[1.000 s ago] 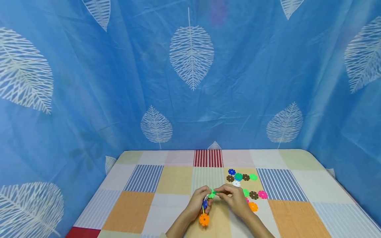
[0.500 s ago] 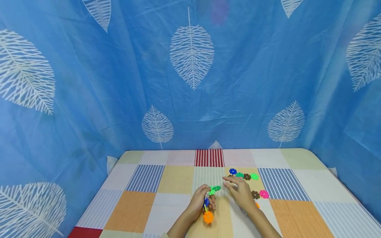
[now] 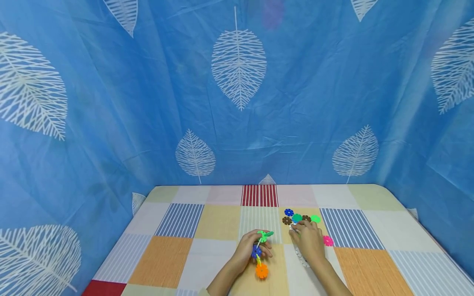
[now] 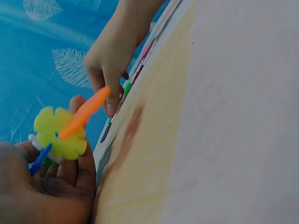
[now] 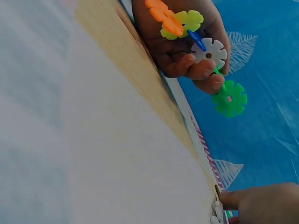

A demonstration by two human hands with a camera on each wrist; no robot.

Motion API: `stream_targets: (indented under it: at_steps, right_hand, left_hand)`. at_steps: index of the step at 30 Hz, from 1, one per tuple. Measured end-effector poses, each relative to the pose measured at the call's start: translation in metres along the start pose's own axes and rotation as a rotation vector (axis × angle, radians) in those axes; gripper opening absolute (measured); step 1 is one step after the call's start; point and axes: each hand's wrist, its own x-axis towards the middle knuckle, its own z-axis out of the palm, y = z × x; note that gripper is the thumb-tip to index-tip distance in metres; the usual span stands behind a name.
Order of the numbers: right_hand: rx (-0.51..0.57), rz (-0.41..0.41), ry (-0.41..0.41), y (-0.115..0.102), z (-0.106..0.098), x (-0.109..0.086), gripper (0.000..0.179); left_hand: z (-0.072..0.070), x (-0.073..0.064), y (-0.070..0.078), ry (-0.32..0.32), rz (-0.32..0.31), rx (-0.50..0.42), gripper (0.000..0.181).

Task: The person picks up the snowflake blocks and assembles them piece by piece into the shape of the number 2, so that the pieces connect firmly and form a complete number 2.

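My left hand [image 3: 247,248] holds a chain of slotted, flower-shaped plastic discs. An orange disc [image 3: 261,271] hangs at its lower end, then come a yellow disc [image 4: 60,135], a blue disc [image 3: 256,251] and a white disc [image 5: 210,55]. Between thumb and fingers is a light green disc [image 3: 262,237], with a dark green disc [image 5: 230,99] sticking out past the fingertips. My right hand [image 3: 308,239] reaches down to the loose discs, its fingertips touching near a white disc [image 3: 292,227]. Whether they grip that disc is hidden.
Around my right hand lie loose discs: dark blue [image 3: 289,212], brown [image 3: 286,220], green [image 3: 297,218], light green [image 3: 315,218] and pink [image 3: 328,241]. A patchwork cloth [image 3: 218,224] covers the table. Blue leaf-print curtains [image 3: 237,135] stand behind and at both sides.
My right hand has let go of the dark green disc, which stays joined to the light green one, and has moved right to the loose discs. My left hand still holds the chain.
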Motion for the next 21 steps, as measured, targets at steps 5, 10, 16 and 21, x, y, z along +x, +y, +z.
stream_targets:
  at_steps: [5,10,16,21]
  right_hand:
    - [0.113,-0.051,-0.04,-0.005,0.002,0.001,0.019]
    - [0.325,0.089,-0.151,-0.014,0.003,0.003,0.032]
    - [0.633,0.323,-0.251,-0.024,0.001,0.006,0.018]
    - [0.98,0.468,-0.366,-0.029,-0.002,0.006,0.031]
  left_hand:
    - [-0.001,0.0,0.001,-0.009,0.019,-0.028,0.034]
    - [-0.001,0.0,0.001,0.055,-0.004,-0.056,0.032]
    - [0.001,0.003,0.0,0.135,-0.022,-0.063,0.027]
    - [0.001,0.004,-0.001,0.151,-0.009,-0.053,0.026]
